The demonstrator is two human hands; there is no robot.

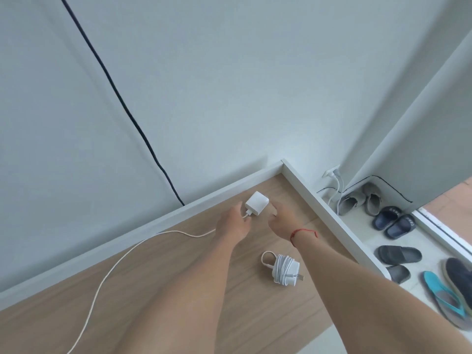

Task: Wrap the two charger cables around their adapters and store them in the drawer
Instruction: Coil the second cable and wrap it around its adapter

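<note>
A white adapter (256, 203) sits near the far corner of the wooden top (178, 272), between my two hands. Its pale cable (107, 274) trails loose to the left and off the front edge. My left hand (231, 222) pinches the cable right where it plugs into the adapter. My right hand (277, 218) is at the adapter's right edge, thumb beside it and the other fingers hidden. A second white adapter with its cable wound around it (284, 270) lies nearer to me, below my right wrist. No drawer is in view.
A white raised rim (319, 200) borders the top at the back and right. Below on the right, several slippers and shoes (393, 221) lie on the floor beside a wall socket with plugs (332, 173). A black cord (122, 103) runs down the wall.
</note>
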